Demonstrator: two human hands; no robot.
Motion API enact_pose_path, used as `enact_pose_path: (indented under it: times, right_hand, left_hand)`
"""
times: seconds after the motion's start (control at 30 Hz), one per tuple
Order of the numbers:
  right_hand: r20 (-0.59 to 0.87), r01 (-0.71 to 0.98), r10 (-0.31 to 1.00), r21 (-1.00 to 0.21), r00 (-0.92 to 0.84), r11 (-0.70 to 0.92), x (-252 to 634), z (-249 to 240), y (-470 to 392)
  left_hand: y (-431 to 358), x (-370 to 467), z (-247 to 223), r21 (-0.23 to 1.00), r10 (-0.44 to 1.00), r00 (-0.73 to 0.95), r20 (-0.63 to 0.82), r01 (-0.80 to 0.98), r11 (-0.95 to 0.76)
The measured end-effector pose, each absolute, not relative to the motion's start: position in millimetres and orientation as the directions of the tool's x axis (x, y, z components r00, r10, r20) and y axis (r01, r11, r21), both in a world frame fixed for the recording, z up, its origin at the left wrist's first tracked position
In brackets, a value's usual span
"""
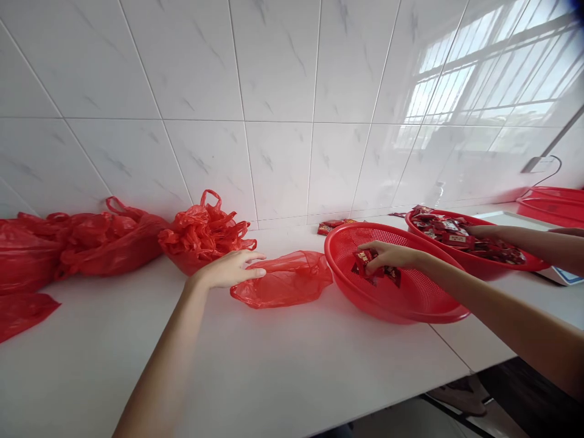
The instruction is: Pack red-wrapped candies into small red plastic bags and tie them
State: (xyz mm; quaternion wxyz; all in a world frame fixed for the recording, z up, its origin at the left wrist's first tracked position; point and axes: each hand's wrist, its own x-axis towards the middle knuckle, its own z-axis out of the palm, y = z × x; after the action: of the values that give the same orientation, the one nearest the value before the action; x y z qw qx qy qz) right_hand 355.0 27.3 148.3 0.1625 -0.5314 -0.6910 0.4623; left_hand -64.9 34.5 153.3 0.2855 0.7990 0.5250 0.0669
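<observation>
A thin red plastic bag [285,286] lies on the worktop with its mouth spread. At the bag's left edge is my left hand [230,269], thumb and fingers closed on the film. My right hand [390,255] reaches into a red perforated basket [433,298] just right of the bag. Its fingers are closed around small red printed packets [364,258]. A few more dark red packets [392,275] lie in the basket under that hand.
Bunched red plastic bags [205,234] and full-looking red bags [114,249] line the left. Loose packets [335,225] lie near the tiled wall. At right, another person's hand [486,232] reaches into a second red basket [493,264] of packets, beside a white tray-like object [566,275].
</observation>
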Motion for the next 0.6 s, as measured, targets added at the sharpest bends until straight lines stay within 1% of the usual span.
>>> enact_pose_path:
  times: [0.07,0.23,0.33,0.4,0.5,0.57,0.6]
  right_hand:
    - [-0.194,0.537,0.905,-0.842,-0.380,0.045,349,163,22]
    - [-0.009,0.294,0.909,-0.947,-0.417,0.126,314,197,6]
    - [0.070,0.151,0.898,-0.977,-0.435,0.150,283,198,1]
    - [0.087,0.078,0.884,-0.987,-0.459,0.137,261,193,2]
    - [0.082,0.011,0.846,-0.995,-0.527,0.103,231,183,10]
    - [0.081,-0.012,0.822,-0.996,-0.564,0.090,213,175,19]
    - [0.081,-0.009,0.818,-0.996,-0.569,0.092,205,171,24]
  left_hand:
    - [34,-65,153,0.530,0.875,0.449,-0.184,0.794,-0.296]
    - [36,-61,150,0.518,0.866,0.479,-0.145,0.782,-0.346]
    - [34,-53,150,0.525,0.866,0.490,-0.104,0.766,-0.370]
    - [31,-48,151,0.534,0.860,0.501,-0.093,0.754,-0.381]
    - [29,-42,149,0.507,0.827,0.526,-0.200,0.777,-0.372]
    - [31,-41,145,0.470,0.817,0.507,-0.276,0.812,-0.345]
    - [32,-42,143,0.454,0.829,0.481,-0.284,0.829,-0.326]
